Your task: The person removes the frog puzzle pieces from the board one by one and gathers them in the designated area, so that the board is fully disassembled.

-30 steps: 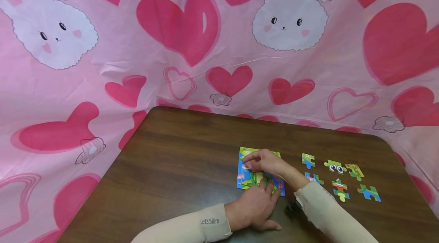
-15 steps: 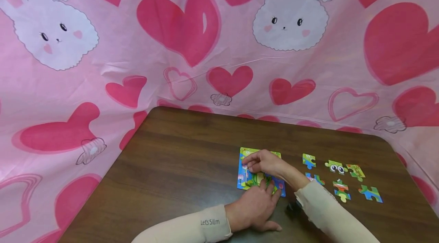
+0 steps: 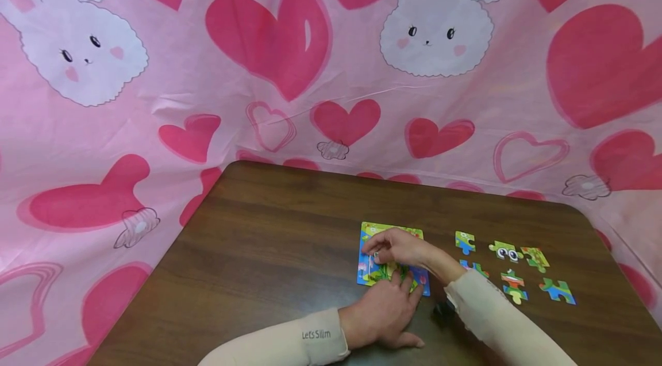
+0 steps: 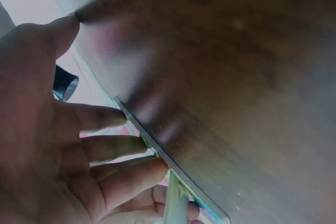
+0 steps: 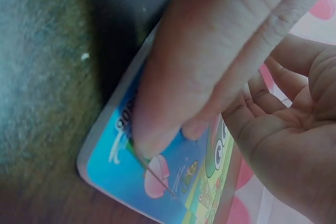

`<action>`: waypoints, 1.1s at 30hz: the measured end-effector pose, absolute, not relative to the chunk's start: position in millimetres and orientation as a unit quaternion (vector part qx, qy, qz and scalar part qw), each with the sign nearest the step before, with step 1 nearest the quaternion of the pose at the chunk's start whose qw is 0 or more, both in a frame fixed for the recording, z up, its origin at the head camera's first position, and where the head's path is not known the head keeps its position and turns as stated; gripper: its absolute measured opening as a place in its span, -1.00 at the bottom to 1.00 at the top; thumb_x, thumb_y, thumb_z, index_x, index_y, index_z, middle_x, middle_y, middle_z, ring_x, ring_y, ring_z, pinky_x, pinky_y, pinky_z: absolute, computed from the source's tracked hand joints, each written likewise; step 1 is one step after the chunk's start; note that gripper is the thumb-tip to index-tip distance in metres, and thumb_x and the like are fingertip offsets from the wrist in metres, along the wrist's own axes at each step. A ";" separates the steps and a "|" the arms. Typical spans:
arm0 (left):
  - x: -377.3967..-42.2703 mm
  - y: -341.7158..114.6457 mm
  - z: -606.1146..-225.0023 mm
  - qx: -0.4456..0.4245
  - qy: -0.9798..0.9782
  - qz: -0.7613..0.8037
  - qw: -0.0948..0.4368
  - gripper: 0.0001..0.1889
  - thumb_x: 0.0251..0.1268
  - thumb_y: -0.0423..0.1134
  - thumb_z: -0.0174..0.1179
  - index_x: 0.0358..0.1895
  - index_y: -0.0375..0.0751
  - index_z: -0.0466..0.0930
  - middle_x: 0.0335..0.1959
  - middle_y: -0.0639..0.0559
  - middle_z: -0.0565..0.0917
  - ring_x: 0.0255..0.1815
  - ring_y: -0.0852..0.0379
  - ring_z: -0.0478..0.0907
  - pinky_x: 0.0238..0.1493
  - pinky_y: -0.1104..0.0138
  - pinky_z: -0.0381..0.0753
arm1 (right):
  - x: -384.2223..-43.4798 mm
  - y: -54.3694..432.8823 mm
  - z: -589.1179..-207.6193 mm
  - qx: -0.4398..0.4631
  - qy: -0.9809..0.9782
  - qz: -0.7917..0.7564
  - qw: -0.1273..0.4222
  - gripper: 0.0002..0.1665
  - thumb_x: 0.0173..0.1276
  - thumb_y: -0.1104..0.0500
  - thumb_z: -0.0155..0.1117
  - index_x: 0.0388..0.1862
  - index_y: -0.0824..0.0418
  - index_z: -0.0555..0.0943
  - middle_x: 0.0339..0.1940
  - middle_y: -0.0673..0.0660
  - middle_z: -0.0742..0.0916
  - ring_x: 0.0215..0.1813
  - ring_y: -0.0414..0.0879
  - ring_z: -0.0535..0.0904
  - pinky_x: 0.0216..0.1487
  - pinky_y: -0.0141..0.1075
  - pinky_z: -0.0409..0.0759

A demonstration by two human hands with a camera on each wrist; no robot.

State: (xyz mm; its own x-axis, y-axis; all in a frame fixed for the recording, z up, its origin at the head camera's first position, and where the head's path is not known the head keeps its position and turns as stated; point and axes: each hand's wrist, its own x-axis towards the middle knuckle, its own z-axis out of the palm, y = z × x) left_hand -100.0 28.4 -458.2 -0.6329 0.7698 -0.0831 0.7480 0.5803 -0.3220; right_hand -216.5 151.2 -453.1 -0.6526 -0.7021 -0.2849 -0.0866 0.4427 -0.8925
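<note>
A square frog jigsaw puzzle point(image 3: 364, 274) lies on the table in the head view, its picture partly covered by both hands. My left hand point(image 3: 383, 313) rests its straight fingertips on the near part of the puzzle, thumb spread on the table. Over the upper left part, my right hand point(image 3: 400, 246) bends its fingers and thumb around a puzzle piece. That piece point(image 4: 176, 200) stands tilted up from the board in the left wrist view. In the right wrist view, a fingertip point(image 5: 157, 135) covers part of the blue corner, beside a thin raised edge.
Several loose jigsaw pieces lie to the right, among them one with eyes point(image 3: 505, 252) and a blue-green one point(image 3: 558, 291). The brown wooden table point(image 3: 248, 251) has rounded far corners. A pink curtain point(image 3: 289, 124) with hearts and rabbits hangs behind and at the left.
My right hand's fingers have shifted slightly left and nearer on the puzzle. My left hand and the loose pieces stay where they were.
</note>
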 end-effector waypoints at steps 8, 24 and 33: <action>-100.1 28.7 -458.3 -0.427 -0.885 0.181 0.049 0.00 0.20 0.68 -0.23 0.50 0.05 0.35 0.41 0.00 0.49 0.28 0.00 0.50 -0.13 0.46 0.60 | -216.8 147.4 -449.9 -0.244 0.800 -0.447 0.318 -0.75 0.41 0.38 0.25 0.02 0.33 0.71 -0.18 0.15 0.78 -0.22 -0.10 0.57 -0.13 -0.32 0.59; -99.7 28.3 -459.9 -0.425 -0.888 0.171 0.042 0.00 0.21 0.68 -0.24 0.50 0.05 0.34 0.41 0.01 0.48 0.27 0.01 0.51 -0.23 0.44 0.62 | -215.9 142.9 -450.9 -0.228 0.807 -0.451 0.305 -0.72 0.43 0.39 0.22 0.05 0.26 0.72 -0.12 0.15 0.77 -0.16 -0.09 0.59 -0.07 -0.31 0.61; -101.2 28.5 -457.9 -0.421 -0.890 0.171 0.028 -0.02 0.20 0.68 -0.26 0.51 0.10 0.34 0.43 0.03 0.47 0.29 0.03 0.51 -0.34 0.44 0.60 | -219.1 162.8 -444.5 -0.224 0.786 -0.498 0.290 -0.64 0.45 0.30 0.22 0.19 0.38 0.62 0.14 0.34 0.70 -0.08 0.01 0.63 -0.12 -0.17 0.68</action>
